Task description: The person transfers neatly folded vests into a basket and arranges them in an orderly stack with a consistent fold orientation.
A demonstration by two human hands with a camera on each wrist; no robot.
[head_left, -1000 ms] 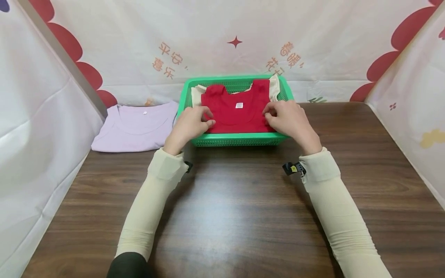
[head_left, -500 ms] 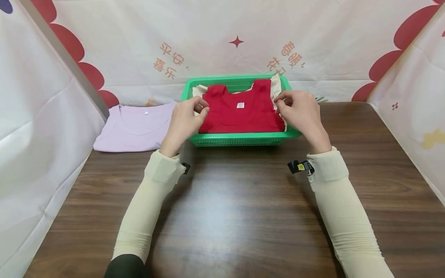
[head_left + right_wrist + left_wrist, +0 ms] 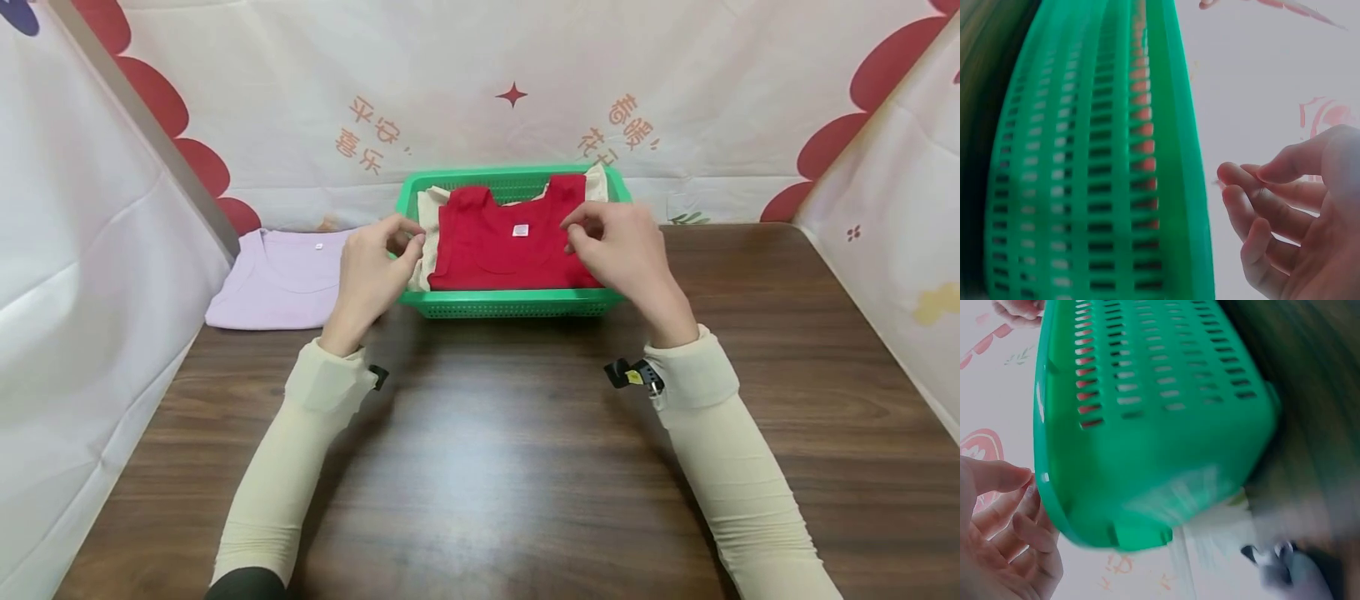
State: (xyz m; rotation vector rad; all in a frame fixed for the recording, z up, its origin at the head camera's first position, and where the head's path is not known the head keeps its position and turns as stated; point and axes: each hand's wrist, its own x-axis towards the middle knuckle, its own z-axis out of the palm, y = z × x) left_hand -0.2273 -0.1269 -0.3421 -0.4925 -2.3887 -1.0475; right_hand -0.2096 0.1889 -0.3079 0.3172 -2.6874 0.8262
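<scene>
A folded red top [image 3: 504,258] with a white neck label lies in a green plastic basket [image 3: 517,297]. Cream fabric [image 3: 429,242] shows from under the top at the left side and upper right corner. My left hand [image 3: 371,271] hovers at the basket's left end, its fingers loosely bent and holding nothing. Over the top's right side is my right hand [image 3: 630,254], thumb close to the bent fingers, with no cloth seen between them. Both wrist views show the hands beside the basket's rim, outside its slotted walls [image 3: 1129,462].
A folded lavender top [image 3: 292,279] lies on the brown wooden table [image 3: 480,442], left of the basket and partly behind my left hand. White printed curtain [image 3: 480,125] encloses the back and both sides. The basket stands close to the back curtain.
My left hand has moved left, uncovering cream fabric at the basket's left end. My right hand went right off the top's edge, then came back left above it. The clothes stay in the basket.
</scene>
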